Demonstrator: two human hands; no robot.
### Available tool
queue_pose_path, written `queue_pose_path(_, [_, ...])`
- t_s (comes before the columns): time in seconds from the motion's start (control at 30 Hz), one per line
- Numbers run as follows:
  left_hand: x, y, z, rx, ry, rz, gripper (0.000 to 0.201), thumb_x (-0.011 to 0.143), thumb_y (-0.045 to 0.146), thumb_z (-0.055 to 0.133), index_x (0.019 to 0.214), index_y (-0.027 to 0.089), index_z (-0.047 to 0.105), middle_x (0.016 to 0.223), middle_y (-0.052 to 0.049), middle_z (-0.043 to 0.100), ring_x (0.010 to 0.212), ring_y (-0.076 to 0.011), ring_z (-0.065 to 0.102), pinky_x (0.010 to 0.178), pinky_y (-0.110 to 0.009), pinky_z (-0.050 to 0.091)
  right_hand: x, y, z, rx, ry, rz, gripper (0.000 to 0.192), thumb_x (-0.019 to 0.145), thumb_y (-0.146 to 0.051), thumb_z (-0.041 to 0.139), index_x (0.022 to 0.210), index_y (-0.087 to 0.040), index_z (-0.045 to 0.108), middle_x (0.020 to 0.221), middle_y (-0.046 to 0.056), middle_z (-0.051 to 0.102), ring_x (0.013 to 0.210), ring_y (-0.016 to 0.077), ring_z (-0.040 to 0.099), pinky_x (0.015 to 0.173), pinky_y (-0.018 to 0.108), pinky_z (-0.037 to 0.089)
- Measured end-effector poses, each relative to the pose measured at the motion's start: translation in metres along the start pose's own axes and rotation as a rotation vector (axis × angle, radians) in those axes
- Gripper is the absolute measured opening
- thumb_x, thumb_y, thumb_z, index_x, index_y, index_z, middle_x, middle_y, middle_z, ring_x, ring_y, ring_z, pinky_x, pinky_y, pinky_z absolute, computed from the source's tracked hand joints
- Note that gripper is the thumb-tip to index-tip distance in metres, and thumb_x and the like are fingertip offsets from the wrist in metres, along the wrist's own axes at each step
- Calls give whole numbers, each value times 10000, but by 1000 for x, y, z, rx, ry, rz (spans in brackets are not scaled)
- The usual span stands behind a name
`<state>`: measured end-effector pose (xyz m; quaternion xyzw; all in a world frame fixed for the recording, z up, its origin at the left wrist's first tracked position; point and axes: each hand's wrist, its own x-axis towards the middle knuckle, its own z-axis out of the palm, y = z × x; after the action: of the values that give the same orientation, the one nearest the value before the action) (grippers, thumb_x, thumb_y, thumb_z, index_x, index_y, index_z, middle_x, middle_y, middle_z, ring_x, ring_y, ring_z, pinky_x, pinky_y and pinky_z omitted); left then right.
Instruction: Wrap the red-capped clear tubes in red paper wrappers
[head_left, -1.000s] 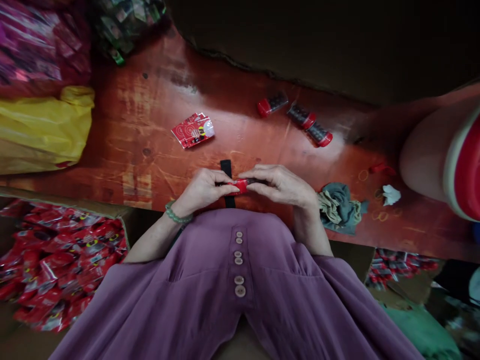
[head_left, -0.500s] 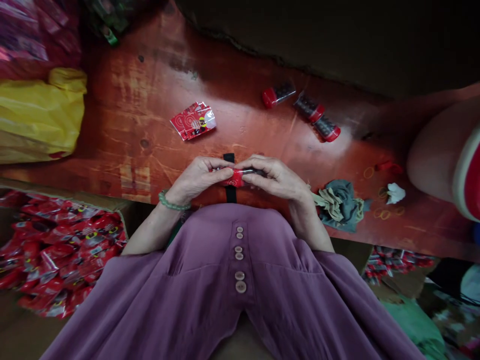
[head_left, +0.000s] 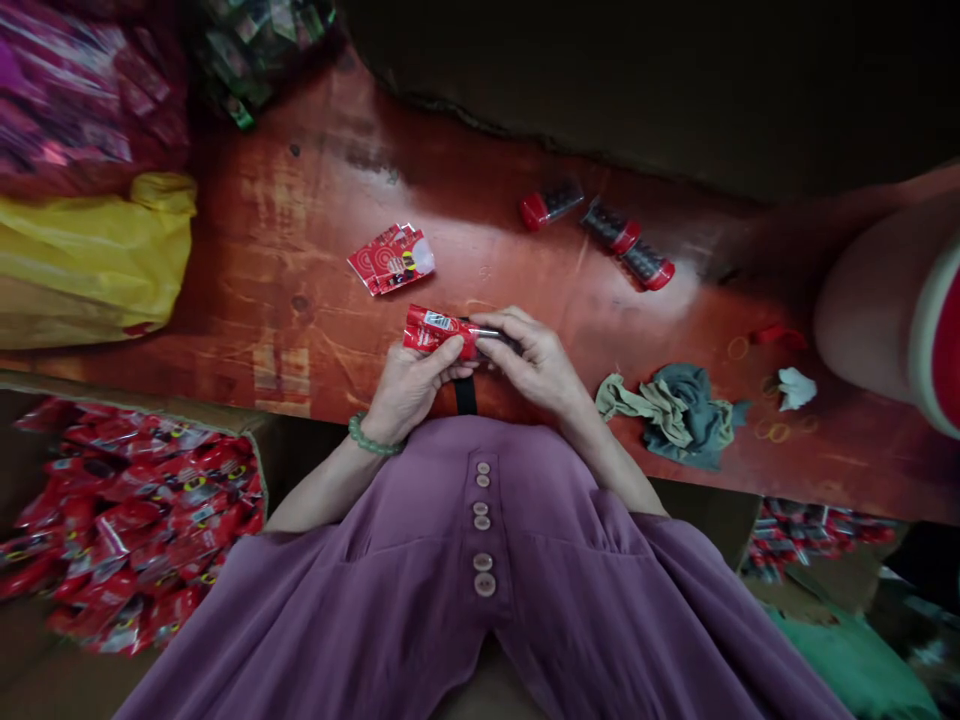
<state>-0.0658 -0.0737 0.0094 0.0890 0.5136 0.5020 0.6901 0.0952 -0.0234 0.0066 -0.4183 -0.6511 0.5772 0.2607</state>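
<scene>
Red printed wrapper (head_left: 433, 331), lying sideways, pinched over table edge

On the table (head_left: 315, 250): three capped tubes (head_left: 551, 203) (head_left: 609, 226) (head_left: 646, 266) in a row at the far side; one flat red packet (head_left: 390, 260) left of them; one red packet (head_left: 439, 333) held at the near edge. Two hands (head_left: 409, 385) (head_left: 536, 360). One rag (head_left: 675, 410) right of the hands. One yellow bag (head_left: 90, 260) at the left end. Packets in the box (head_left: 127, 520) below the table: too many to count.
</scene>
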Motion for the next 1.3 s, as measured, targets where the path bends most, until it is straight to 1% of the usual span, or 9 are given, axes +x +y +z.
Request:
queue_pose_path(0.07, [2,-2,2,0,7,-7,384,622,436,904,818,142,753,736,-41,757,632,-128,714,630,-206,601,-2,4,8,-65,96,-49,262,966,-355,573,1154,-219,694,1109,70,681,1004,186,651,906,376,560])
queue_pose_path(0.3, [14,-11,4,55,59,50,474,555,551,897,707,135,730,611,-21,706,547,-116,665,585,-224,568,-4,10,31,-174,335,-103,303,1000,-409,494,1162,-219,665,1108,91,667,1054,198,624,970,387,534])
queue_pose_path(0.37, [19,-12,2,94,61,94,459,577,545,889,726,142,729,604,-9,695,545,-106,649,590,-222,555,-2,10,35,-100,332,-16,334,1008,-457,464,1167,-221,640,1121,84,653,995,176,633,910,341,558])
queue_pose_path(0.43, [22,-11,-1,136,44,140,427,613,519,883,773,153,732,612,3,686,548,-97,629,576,-212,529,1,9,38,32,299,89,376,1010,-515,434,1183,-226,602,1104,62,633,824,126,627,758,273,578])
queue_pose_path(0.53, [22,-8,-5,150,-21,198,396,665,507,861,821,168,729,670,1,696,590,-103,625,603,-226,524,6,7,39,106,268,107,417,991,-575,446,1189,-233,576,1098,43,601,671,77,563,629,225,548])
queue_pose_path(0.67, [21,-5,-4,43,1,281,372,705,514,834,834,181,730,808,-14,732,761,-137,674,769,-278,546,9,-1,37,97,242,41,393,992,-561,455,1167,-236,590,1126,48,578,694,84,575,657,245,560])
queue_pose_path(0.83, [24,1,-2,-90,55,268,328,648,420,888,783,187,700,778,18,711,772,-129,671,816,-285,537,5,1,30,270,116,69,443,937,-528,589,1275,-254,510,1194,57,582,887,133,644,791,296,591])
queue_pose_path(1.03, [25,3,-2,-115,59,270,302,647,399,889,743,173,712,759,-3,723,776,-144,682,830,-301,541,2,12,26,419,112,217,445,791,-543,759,1041,-229,566,894,4,670,760,129,662,677,271,593])
queue_pose_path(1.3, [20,-1,7,4,-53,234,328,665,469,858,740,173,738,766,-27,742,634,-132,636,571,-250,486,9,-2,35,496,202,154,431,730,-518,815,941,-238,564,862,-20,684,735,124,691,619,250,597])
